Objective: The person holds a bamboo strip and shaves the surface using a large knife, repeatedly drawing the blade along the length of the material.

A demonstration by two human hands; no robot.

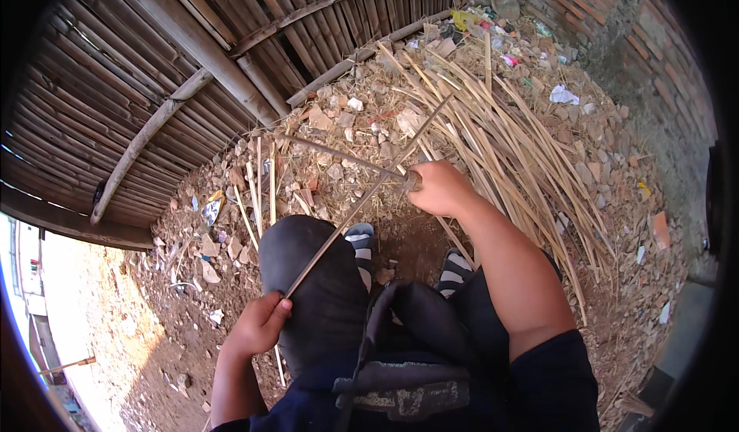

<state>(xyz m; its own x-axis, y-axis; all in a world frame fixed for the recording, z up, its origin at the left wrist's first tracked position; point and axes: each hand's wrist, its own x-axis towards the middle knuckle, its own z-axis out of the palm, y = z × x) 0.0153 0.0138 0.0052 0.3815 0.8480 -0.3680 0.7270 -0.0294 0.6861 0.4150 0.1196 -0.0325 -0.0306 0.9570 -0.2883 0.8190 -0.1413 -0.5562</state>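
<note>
Far left: bamboo fence (154, 70) of split slats with thick round cross poles, curving over the upper left of the view. Below it, bare brown ground (154, 339) with stones and scraps of litter.

Left hand (262, 326): fingers curled shut around the near end of a long thin bamboo strip (362, 201), low in the view beside the left knee (308, 270). Strip runs diagonally up and right from this hand, across the dark-clothed knee, past the right hand, its far end over the pile of strips.

Centre: a few loose pale slivers (260, 185) lie on the rubble just beyond the knee. Two striped socks (360, 241) show at the feet, dirt between them. Dark garment bunched at the lap.

Right hand (437, 188): closed in a fist on the handle of a knife (339, 156); the long dull blade extends left and slightly up from the fist. Blade meets the strip just beside the fist. Whether the edge is cutting into the strip, cannot tell.

Right: large heap of split bamboo strips (508, 132), pale yellow, fanned across stony ground behind and beside the right forearm. Farther right, a brick wall (654, 55) with scattered litter at its base
</note>
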